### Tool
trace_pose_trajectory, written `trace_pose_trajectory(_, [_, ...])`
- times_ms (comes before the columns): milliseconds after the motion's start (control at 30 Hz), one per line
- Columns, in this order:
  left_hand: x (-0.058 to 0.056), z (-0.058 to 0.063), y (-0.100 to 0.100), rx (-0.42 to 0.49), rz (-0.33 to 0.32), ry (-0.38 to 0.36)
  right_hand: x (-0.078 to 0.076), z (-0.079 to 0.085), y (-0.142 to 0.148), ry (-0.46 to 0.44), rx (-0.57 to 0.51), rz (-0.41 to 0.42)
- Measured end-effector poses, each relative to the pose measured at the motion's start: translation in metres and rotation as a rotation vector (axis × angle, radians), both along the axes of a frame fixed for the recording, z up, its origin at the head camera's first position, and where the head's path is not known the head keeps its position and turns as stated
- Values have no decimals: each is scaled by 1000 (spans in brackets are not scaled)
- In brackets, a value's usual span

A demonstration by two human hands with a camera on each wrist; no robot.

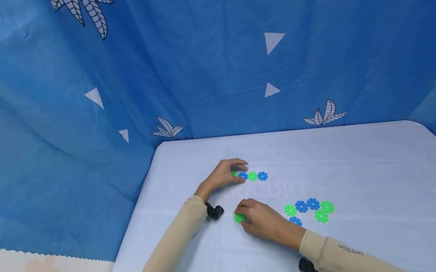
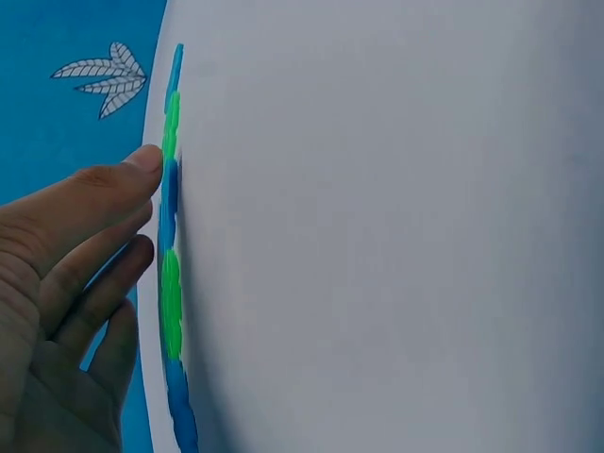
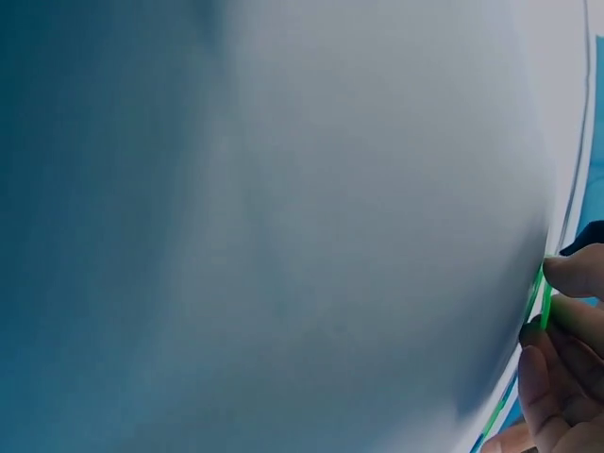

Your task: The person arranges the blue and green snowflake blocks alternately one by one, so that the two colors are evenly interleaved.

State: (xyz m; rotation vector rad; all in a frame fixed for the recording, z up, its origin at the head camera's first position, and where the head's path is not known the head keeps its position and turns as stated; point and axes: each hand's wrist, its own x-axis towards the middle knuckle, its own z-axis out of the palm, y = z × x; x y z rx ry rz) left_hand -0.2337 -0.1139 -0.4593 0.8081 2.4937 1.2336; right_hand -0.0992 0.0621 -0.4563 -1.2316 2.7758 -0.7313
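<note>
A row of flat notched plastic building discs, alternating green and blue, lies on the white table; its right end shows a green disc [image 1: 252, 176] and a blue disc [image 1: 262, 176]. My left hand [image 1: 224, 173] is over the row's left part, thumb on the near side and fingers on the far side, hiding some discs. In the left wrist view the thumb tip is right at the row's edge, beside a green disc [image 2: 171, 127]. Nearer to me, my right hand [image 1: 262, 220] pinches a green disc [image 1: 239, 218] between thumb and fingers, with another green edge close beside it in the right wrist view.
Right of my right hand lie loose discs, among them a green one [image 1: 290, 210], a blue one [image 1: 313, 204] and a green one [image 1: 321, 216]. Black wrist devices [image 1: 215, 212] are on both arms. A blue patterned curtain [image 1: 215, 72] hangs behind the table [image 1: 367, 167].
</note>
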Motion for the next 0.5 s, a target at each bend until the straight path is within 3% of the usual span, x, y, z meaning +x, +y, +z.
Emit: trace_pose_trajectory(500, [-1,-4,41,14,-50,53,12,6,31,-24,-17,-102])
